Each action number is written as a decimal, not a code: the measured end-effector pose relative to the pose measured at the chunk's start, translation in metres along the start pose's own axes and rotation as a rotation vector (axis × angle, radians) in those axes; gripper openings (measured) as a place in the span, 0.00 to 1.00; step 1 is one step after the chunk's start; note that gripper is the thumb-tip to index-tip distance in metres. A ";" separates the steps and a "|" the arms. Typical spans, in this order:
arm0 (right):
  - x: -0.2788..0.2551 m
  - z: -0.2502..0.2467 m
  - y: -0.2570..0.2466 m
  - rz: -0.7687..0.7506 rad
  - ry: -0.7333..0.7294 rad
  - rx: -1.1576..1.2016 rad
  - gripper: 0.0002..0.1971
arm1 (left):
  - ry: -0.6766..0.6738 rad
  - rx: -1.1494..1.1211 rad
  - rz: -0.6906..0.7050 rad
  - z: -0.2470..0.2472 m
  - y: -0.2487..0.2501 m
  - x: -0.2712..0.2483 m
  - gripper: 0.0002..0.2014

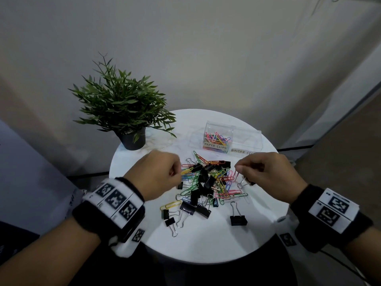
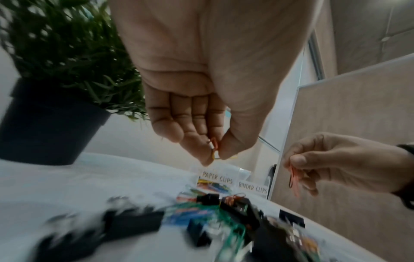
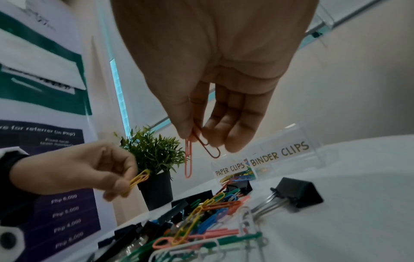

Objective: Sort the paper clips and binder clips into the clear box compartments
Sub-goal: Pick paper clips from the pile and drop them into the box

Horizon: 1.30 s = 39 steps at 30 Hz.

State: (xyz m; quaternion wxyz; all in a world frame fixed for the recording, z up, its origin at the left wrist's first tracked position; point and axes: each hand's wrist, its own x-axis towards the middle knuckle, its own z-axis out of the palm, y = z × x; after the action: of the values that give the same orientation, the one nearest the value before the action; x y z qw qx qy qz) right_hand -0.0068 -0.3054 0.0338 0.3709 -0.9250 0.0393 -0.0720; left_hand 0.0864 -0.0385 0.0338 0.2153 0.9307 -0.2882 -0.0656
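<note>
Both forearms reach in from the near table edge, palms down, wrists banded. Left hand (image 1: 157, 174) raised off the surface, fingers curled, thumb and fingertips (image 2: 202, 152) pinching. Right hand (image 1: 266, 172) likewise raised, thumb (image 3: 181, 113) against forefinger in a pinch, other fingers loosely extended downward.

In the left wrist view the pile of clips (image 2: 201, 221) in front of the clear box (image 2: 224, 175) smears into blur (single clips cannot be told), and the right hand (image 1: 266, 174) hides the box's BINDER CLIPS label's end.
</note>
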 end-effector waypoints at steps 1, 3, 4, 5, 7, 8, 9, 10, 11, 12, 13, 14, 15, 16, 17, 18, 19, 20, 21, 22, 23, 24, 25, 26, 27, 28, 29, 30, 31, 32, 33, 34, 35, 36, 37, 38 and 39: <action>0.003 0.001 0.000 0.005 0.027 0.026 0.04 | 0.020 -0.006 0.025 -0.002 0.006 0.011 0.04; 0.011 0.001 0.000 0.016 0.076 0.044 0.04 | 0.058 -0.012 0.067 -0.006 0.021 0.035 0.04; 0.017 0.000 0.000 0.025 0.089 0.064 0.04 | 0.078 -0.010 0.081 -0.008 0.028 0.049 0.04; 0.023 -0.002 -0.001 0.036 0.100 0.098 0.05 | 0.097 -0.004 0.093 -0.009 0.035 0.063 0.04; 0.036 -0.006 -0.006 0.048 0.134 0.139 0.09 | 0.111 0.014 0.104 -0.009 0.045 0.091 0.04; 0.043 -0.008 -0.008 0.046 0.155 0.139 0.10 | 0.099 0.033 0.105 -0.009 0.050 0.104 0.05; 0.050 -0.009 -0.010 0.043 0.174 0.133 0.12 | 0.085 0.061 0.104 -0.008 0.054 0.115 0.05; 0.058 -0.010 -0.011 0.041 0.191 0.121 0.12 | 0.075 0.091 0.101 -0.007 0.058 0.124 0.07; 0.065 -0.011 -0.011 0.038 0.205 0.102 0.12 | 0.072 0.121 0.098 -0.005 0.061 0.131 0.09; 0.073 -0.011 -0.011 0.035 0.217 0.078 0.12 | 0.071 0.149 0.095 -0.003 0.064 0.137 0.11; 0.079 -0.010 -0.010 0.037 0.225 0.051 0.12 | 0.066 0.179 0.089 -0.001 0.067 0.141 0.12; 0.086 -0.009 -0.009 0.044 0.227 0.019 0.12 | 0.058 0.210 0.080 0.002 0.070 0.144 0.14; 0.091 -0.008 -0.008 0.050 0.224 -0.019 0.11 | 0.049 0.239 0.071 0.004 0.072 0.146 0.14; 0.096 -0.006 -0.008 0.054 0.217 -0.058 0.09 | 0.037 0.266 0.065 0.007 0.073 0.148 0.14; 0.100 -0.004 -0.008 0.058 0.209 -0.094 0.07 | 0.024 0.285 0.062 0.009 0.074 0.149 0.14; 0.104 -0.001 -0.008 0.062 0.203 -0.124 0.05 | 0.015 0.295 0.062 0.012 0.075 0.150 0.13; 0.106 0.000 -0.008 0.065 0.197 -0.149 0.03 | 0.008 0.296 0.060 0.015 0.075 0.151 0.13; 0.109 0.002 -0.008 0.068 0.190 -0.168 0.03 | 0.008 0.289 0.056 0.016 0.076 0.150 0.14; 0.111 0.004 -0.008 0.070 0.183 -0.181 0.03 | 0.014 0.273 0.052 0.016 0.075 0.148 0.14; 0.114 0.005 -0.008 0.074 0.179 -0.190 0.03 | 0.029 0.250 0.053 0.015 0.075 0.145 0.15; 0.118 0.007 -0.007 0.078 0.177 -0.197 0.04 | 0.046 0.223 0.057 0.013 0.074 0.141 0.15; 0.121 0.010 -0.006 0.083 0.176 -0.207 0.05 | 0.066 0.198 0.063 0.010 0.072 0.135 0.15; 0.124 0.013 -0.004 0.090 0.174 -0.227 0.05 | 0.086 0.175 0.070 0.008 0.070 0.128 0.14; 0.126 0.016 -0.002 0.097 0.169 -0.260 0.05 | 0.105 0.156 0.079 0.007 0.069 0.119 0.13; 0.127 0.019 0.000 0.103 0.161 -0.302 0.05 | 0.118 0.140 0.087 0.006 0.068 0.108 0.12; 0.127 0.022 0.002 0.109 0.150 -0.340 0.04 | 0.116 0.131 0.097 0.006 0.066 0.097 0.10; 0.126 0.024 0.003 0.111 0.136 -0.373 0.05 | 0.106 0.125 0.104 0.006 0.064 0.084 0.09; 0.124 0.026 0.004 0.103 0.121 -0.401 0.06 | 0.092 0.119 0.108 0.007 0.061 0.072 0.08; 0.121 0.026 0.005 0.079 0.111 -0.428 0.08 | 0.081 0.110 0.107 0.007 0.057 0.060 0.07; 0.118 0.025 0.006 0.044 0.107 -0.452 0.11 | 0.071 0.096 0.101 0.007 0.051 0.049 0.06; 0.113 0.022 0.007 0.008 0.111 -0.463 0.12 | 0.058 0.078 0.088 0.006 0.044 0.037 0.06; 0.107 0.019 0.006 -0.025 0.120 -0.453 0.13 | 0.043 0.064 0.074 0.005 0.036 0.025 0.05; 0.100 0.013 0.004 -0.055 0.123 -0.430 0.12 | 0.022 0.058 0.058 0.004 0.028 0.013 0.04; 0.091 0.008 0.003 -0.085 0.111 -0.410 0.11 | -0.003 0.059 0.041 0.004 0.020 0.000 0.04; 0.080 0.003 0.001 -0.117 0.084 -0.398 0.10 | -0.029 0.061 0.021 0.003 0.011 -0.012 0.04; 0.068 -0.002 0.000 -0.143 0.041 -0.394 0.09 | -0.053 0.056 -0.001 0.004 0.003 -0.022 0.04; 0.056 -0.005 -0.001 -0.163 -0.013 -0.396 0.07 | -0.071 0.046 -0.025 0.005 -0.004 -0.031 0.03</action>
State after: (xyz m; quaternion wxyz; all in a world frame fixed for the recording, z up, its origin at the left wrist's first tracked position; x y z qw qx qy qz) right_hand 0.0474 -0.3152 0.0439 0.1754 -0.9804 -0.0245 -0.0867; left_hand 0.0616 -0.0195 0.0269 0.1827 0.9360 -0.2857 -0.0948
